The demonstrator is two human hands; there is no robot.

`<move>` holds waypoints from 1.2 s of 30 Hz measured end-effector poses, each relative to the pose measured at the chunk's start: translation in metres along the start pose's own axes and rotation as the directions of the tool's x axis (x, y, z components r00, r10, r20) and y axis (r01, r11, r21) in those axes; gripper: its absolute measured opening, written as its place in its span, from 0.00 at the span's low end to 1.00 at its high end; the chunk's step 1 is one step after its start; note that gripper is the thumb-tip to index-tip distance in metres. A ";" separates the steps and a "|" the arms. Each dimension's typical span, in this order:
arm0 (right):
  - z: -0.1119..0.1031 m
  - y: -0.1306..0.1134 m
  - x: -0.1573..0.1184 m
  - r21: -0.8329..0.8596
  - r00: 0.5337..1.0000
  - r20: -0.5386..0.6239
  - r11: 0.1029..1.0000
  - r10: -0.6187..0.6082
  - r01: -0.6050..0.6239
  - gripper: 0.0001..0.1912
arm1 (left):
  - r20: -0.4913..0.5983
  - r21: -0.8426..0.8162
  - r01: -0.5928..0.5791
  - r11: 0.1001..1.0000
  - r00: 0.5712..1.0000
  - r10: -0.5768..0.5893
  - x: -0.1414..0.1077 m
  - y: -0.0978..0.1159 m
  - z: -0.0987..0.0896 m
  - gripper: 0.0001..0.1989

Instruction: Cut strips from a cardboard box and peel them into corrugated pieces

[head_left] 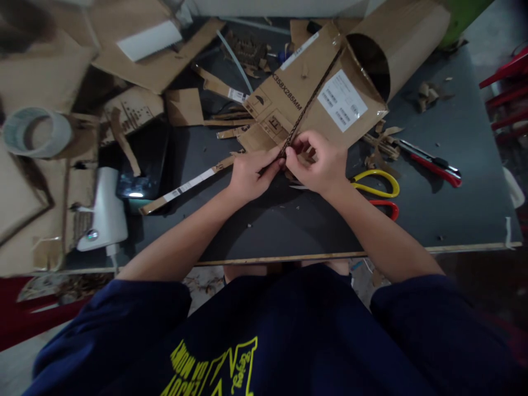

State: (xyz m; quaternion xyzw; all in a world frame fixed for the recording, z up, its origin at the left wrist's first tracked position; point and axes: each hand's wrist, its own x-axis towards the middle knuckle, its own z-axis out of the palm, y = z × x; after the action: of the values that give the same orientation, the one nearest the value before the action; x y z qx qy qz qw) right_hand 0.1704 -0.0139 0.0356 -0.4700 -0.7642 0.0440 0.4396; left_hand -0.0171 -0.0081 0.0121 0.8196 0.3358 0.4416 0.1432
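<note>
Both hands meet over a narrow cardboard strip (311,98) whose corrugated edge faces up; it slants away toward the far right. My left hand (252,171) pinches its near end, and my right hand (317,160) grips it right beside, fingers curled in. Another length of strip (193,184) with a white label runs leftward from under my left hand; whether the two are one bent piece I cannot tell. Behind the hands lies a printed cardboard piece (284,91) with a white label (342,100). Scissors (376,183) with yellow and red handles lie partly under my right hand.
A red utility knife (433,163) lies at right. A cardboard tube (406,41) is at the back right. On the left are a tape roll (37,132), a black phone-like device (142,165), a white device (108,212) and cardboard scraps (183,107). The table's front edge (289,258) is near my body.
</note>
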 end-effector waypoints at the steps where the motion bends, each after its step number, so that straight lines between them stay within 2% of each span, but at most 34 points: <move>1: -0.001 0.000 0.000 0.038 1.000 0.003 0.999 0.018 -0.018 0.11 | -0.005 0.015 -0.008 1.000 1.000 0.008 0.000 -0.001 0.000 0.19; 7: -0.003 0.000 0.002 0.185 0.992 0.093 0.977 0.089 -0.105 0.12 | 0.003 0.049 -0.022 0.999 1.000 0.022 -0.001 -0.002 0.001 0.19; 11: -0.006 0.000 0.004 0.232 0.986 0.141 0.965 0.091 -0.122 0.15 | -0.007 0.083 -0.019 0.996 1.000 0.020 -0.002 -0.004 0.001 0.20; 17: -0.007 0.003 0.008 0.258 0.986 0.165 0.963 0.037 -0.080 0.20 | -0.053 0.010 -0.031 0.999 0.998 0.031 0.000 -0.006 0.001 0.17; 22: -0.006 0.006 0.009 0.260 0.980 0.197 0.963 0.020 -0.072 0.21 | -0.019 -0.101 -0.032 0.994 0.999 0.030 0.001 -0.005 -0.002 0.16; 29: -0.007 0.002 0.008 0.216 0.970 0.225 0.966 0.094 -0.144 0.17 | -0.004 0.101 -0.131 0.986 0.991 0.132 0.000 -0.008 -0.002 0.17; 33: -0.007 0.004 0.008 0.239 0.966 0.237 0.958 0.098 -0.156 0.18 | 0.051 0.035 -0.070 0.997 0.996 0.069 -0.001 -0.010 -0.002 0.18; 36: -0.007 0.005 0.007 0.252 0.963 0.249 0.953 0.106 -0.170 0.19 | 0.054 -0.024 -0.010 1.000 0.998 0.011 0.001 -0.007 -0.002 0.19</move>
State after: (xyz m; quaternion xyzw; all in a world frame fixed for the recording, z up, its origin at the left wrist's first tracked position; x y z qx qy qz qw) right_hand 0.1777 -0.0082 0.0421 -0.4495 -0.7622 0.2335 0.4031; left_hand -0.0214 -0.0028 0.0102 0.8312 0.3221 0.4240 0.1598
